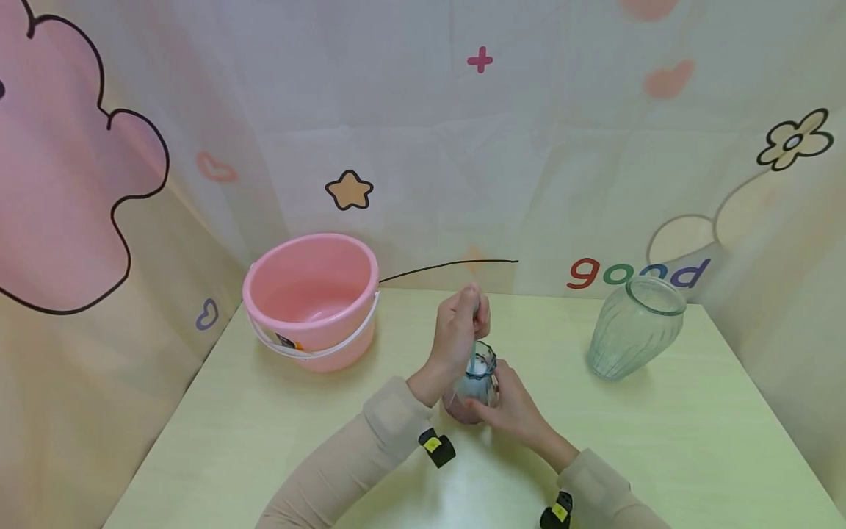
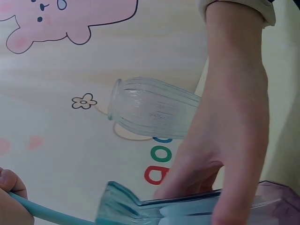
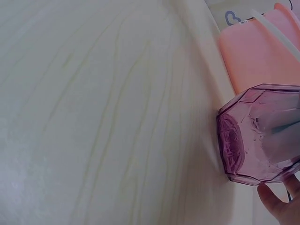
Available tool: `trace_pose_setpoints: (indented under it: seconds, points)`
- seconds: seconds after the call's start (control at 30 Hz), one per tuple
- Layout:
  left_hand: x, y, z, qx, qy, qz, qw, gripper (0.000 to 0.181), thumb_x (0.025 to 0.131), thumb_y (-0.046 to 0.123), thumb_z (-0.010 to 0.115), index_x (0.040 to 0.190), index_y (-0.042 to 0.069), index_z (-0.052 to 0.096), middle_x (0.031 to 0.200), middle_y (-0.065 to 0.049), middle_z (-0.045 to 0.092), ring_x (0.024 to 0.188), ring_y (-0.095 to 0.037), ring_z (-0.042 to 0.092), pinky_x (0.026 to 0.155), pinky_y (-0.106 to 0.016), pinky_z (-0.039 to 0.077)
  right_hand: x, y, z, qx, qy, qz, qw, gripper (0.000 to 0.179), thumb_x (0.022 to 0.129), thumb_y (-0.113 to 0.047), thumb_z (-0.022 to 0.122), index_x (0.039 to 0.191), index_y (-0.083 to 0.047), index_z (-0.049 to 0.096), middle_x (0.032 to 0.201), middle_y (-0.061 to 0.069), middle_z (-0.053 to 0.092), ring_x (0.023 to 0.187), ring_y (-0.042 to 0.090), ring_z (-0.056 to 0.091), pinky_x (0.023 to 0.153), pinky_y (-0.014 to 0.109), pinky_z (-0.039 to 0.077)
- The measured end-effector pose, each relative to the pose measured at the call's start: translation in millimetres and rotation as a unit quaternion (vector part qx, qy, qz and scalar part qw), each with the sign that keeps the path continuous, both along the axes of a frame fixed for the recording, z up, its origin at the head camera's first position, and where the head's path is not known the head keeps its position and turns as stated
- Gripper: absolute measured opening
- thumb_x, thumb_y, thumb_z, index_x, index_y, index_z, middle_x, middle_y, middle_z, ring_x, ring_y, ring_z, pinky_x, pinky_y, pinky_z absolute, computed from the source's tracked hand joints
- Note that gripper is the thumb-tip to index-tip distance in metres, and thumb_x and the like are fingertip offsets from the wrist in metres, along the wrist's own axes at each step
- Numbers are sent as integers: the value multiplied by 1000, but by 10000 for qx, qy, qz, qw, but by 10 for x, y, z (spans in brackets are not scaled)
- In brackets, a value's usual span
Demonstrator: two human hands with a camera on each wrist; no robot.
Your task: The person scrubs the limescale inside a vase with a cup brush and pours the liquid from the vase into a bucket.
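My left hand (image 1: 459,323) grips a light blue handle (image 2: 51,213) above the mouth of a small glass vase (image 1: 462,411). The handle runs down through the frilled blue neck. A pale sponge-like head (image 3: 280,138) shows inside, through the clear faceted glass, which turns purple at the base. My right hand (image 1: 518,408) holds the vase around its side, thumb in front; in the left wrist view the fingers of this right hand (image 2: 236,140) wrap the glass body. Whether the base touches the table, I cannot tell.
A pink bucket (image 1: 333,351) with a white handle stands at the back left. At the back right is a larger ribbed clear glass vase (image 1: 631,334). A printed curtain (image 1: 423,147) hangs behind the pale green table (image 1: 687,455).
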State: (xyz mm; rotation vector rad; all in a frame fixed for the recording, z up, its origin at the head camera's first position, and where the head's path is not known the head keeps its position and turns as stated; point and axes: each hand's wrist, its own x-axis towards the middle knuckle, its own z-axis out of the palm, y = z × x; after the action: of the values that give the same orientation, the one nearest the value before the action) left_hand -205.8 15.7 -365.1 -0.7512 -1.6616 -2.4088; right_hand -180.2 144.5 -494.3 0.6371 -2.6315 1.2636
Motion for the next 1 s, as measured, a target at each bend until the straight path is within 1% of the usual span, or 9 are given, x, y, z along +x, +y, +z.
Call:
trace_pose_setpoints:
  seconds: [0.2, 0.33, 0.6, 0.77, 0.93, 1.0]
  points:
    - [17, 34, -153, -276, -387, -48, 9989, 48, 99, 30, 34, 65, -5, 35, 51, 3, 31, 42, -9, 26, 43, -21, 23, -11, 2, -22, -118, 344, 151, 9992, 62, 73, -14, 76, 123, -3, 43, 112, 7, 53, 98, 17, 49, 82, 33, 44]
    - [32, 57, -213, -337, -468, -50, 9983, 48, 99, 29, 34, 66, -6, 36, 52, 2, 32, 43, -9, 26, 44, -21, 23, -15, 3, -26, -188, 419, 229, 9987, 60, 73, -14, 76, 121, -2, 44, 110, 8, 54, 96, 16, 49, 81, 32, 43]
    - [37, 77, -222, -137, -393, -65, 9991, 49, 98, 32, 35, 65, -5, 35, 51, 2, 30, 43, -9, 25, 43, -21, 23, -14, 6, -16, -258, 522, 202, 9981, 60, 71, -13, 77, 121, -2, 45, 111, 7, 54, 97, 16, 50, 82, 32, 44]
    - [41, 61, -220, -144, -386, -48, 9991, 50, 98, 32, 35, 65, -5, 35, 51, 2, 30, 43, -9, 25, 43, -21, 22, -8, -2, -26, -224, 610, 117, 9978, 61, 70, -14, 78, 120, -1, 44, 111, 8, 54, 97, 16, 50, 82, 33, 45]
    - [39, 33, -199, -221, -308, -48, 9993, 50, 99, 32, 34, 66, -4, 36, 52, -1, 29, 43, -11, 25, 44, -22, 23, 2, -11, -35, -101, 710, -27, 9974, 63, 70, -17, 79, 119, 0, 44, 109, 9, 54, 93, 16, 49, 78, 31, 44]
    - [35, 24, -175, -258, -295, -34, 9992, 49, 99, 32, 33, 66, -4, 36, 52, -1, 29, 43, -11, 25, 44, -22, 23, 6, -17, -30, -73, 682, -87, 9976, 63, 69, -18, 79, 118, 0, 44, 108, 9, 54, 91, 15, 49, 76, 30, 45]
